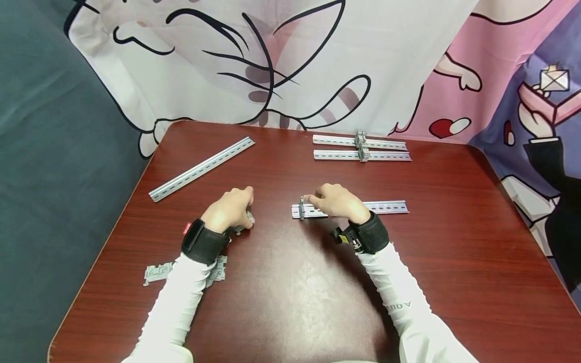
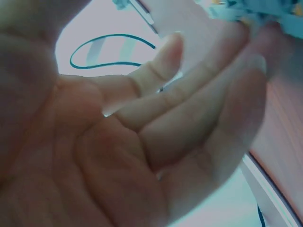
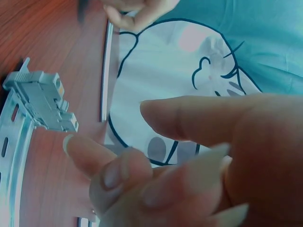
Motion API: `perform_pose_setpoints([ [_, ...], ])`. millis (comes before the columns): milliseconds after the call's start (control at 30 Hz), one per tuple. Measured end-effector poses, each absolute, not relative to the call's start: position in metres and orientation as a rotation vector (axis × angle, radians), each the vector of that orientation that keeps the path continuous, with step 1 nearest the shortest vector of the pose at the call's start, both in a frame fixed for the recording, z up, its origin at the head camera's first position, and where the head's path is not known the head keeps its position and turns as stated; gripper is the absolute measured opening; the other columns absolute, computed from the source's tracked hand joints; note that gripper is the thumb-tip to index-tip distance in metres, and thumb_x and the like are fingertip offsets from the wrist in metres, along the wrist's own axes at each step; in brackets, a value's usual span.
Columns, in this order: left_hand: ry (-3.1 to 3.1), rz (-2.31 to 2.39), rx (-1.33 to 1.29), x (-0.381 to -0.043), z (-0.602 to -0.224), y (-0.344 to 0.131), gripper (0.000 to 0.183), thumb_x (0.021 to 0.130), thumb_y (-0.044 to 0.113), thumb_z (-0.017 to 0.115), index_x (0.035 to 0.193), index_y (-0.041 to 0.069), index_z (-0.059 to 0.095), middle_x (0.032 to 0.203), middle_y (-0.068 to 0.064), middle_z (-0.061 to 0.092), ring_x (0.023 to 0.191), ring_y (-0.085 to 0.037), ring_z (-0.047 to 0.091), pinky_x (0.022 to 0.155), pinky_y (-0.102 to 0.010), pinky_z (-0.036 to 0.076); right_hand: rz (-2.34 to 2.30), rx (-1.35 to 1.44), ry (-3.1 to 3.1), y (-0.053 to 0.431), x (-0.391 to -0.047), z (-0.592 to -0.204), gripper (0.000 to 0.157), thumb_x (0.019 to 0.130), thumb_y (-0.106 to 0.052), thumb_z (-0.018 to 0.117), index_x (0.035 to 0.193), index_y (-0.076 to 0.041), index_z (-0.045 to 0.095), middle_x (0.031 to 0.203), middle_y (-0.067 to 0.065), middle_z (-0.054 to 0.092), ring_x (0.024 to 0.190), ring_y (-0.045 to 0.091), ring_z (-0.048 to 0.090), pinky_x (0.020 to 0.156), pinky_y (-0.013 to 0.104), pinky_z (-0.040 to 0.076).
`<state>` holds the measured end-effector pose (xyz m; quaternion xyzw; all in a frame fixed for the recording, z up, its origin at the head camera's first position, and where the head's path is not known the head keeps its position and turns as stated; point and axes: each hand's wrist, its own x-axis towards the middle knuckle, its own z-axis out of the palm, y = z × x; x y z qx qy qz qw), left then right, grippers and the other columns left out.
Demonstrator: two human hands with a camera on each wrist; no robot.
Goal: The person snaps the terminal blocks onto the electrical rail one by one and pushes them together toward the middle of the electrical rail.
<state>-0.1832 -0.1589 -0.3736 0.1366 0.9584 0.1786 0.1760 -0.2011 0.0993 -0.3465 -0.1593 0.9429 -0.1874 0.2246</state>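
The right hand is hovering over the left part of a slotted metal rail, its thumb and index finger spread apart and gripping nothing; the index fingertip is pointing close beside a grey terminal block, which is standing across the rail near its left end. Whether the block is fully clipped on, the views are not showing. If it is sitting loose, a sideways nudge from that fingertip could be sending it off the nearby end, and an off-centre press could be tipping it. The rail itself is lying on the table with no visible clamp, so a hard push could be skidding or turning it. The left hand is bending its fingers toward more grey parts; whether it is pinching them or only touching cannot be told, and a weak hold could be letting one slip if lifted. The left sleeve is passing over another group of grey pieces, where a low-swinging forearm could be sweeping them askew.
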Motion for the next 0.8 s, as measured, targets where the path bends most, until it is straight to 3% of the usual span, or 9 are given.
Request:
perform_pose_setpoints([
  [200, 2.700, 0.597, 0.491, -0.183, -0.368, -0.147, 0.049, 0.072, 0.005, 0.076, 0.110, 0.001, 0.046, 0.081, -0.011, 0.056, 0.065, -0.023, 0.055, 0.056, -0.031, 0.043, -0.539, -0.477, 2.623, 0.096, -0.200, -0.348, 0.040, 0.098, -0.039, 0.049, 0.088, -0.005, 0.068, 0.064, -0.003, 0.053, 0.057, 0.013, 0.054, 0.059, 0.027, 0.040],
  [400, 2.776, 0.669, 0.721, -0.180, -0.370, -0.136, 0.046, 0.072, 0.000, 0.073, 0.106, 0.005, 0.043, 0.087, -0.009, 0.055, 0.073, -0.023, 0.053, 0.065, -0.033, 0.045, -0.607, -0.563, 2.677, 0.087, -0.198, -0.356, 0.035, 0.096, -0.036, 0.054, 0.075, -0.008, 0.061, 0.062, -0.003, 0.053, 0.056, 0.010, 0.052, 0.058, 0.025, 0.040],
  [667, 2.828, 0.839, 1.039, -0.175, -0.377, -0.116, 0.042, 0.073, -0.009, 0.068, 0.104, 0.007, 0.045, 0.089, -0.007, 0.060, 0.073, -0.017, 0.055, 0.065, -0.027, 0.044, -0.865, -0.616, 2.601, 0.077, -0.197, -0.366, 0.029, 0.094, -0.034, 0.060, 0.097, -0.006, 0.065, 0.083, 0.012, 0.071, 0.062, 0.024, 0.068, 0.060, 0.022, 0.047],
  [800, 2.888, 0.857, 1.186, -0.172, -0.381, -0.107, 0.045, 0.073, -0.010, 0.066, 0.110, 0.006, 0.046, 0.096, -0.006, 0.060, 0.079, -0.017, 0.057, 0.072, -0.032, 0.048, -0.948, -0.612, 2.595, 0.076, -0.196, -0.364, 0.023, 0.092, -0.029, 0.064, 0.097, -0.007, 0.064, 0.084, 0.013, 0.072, 0.069, 0.031, 0.069, 0.058, 0.021, 0.046],
])
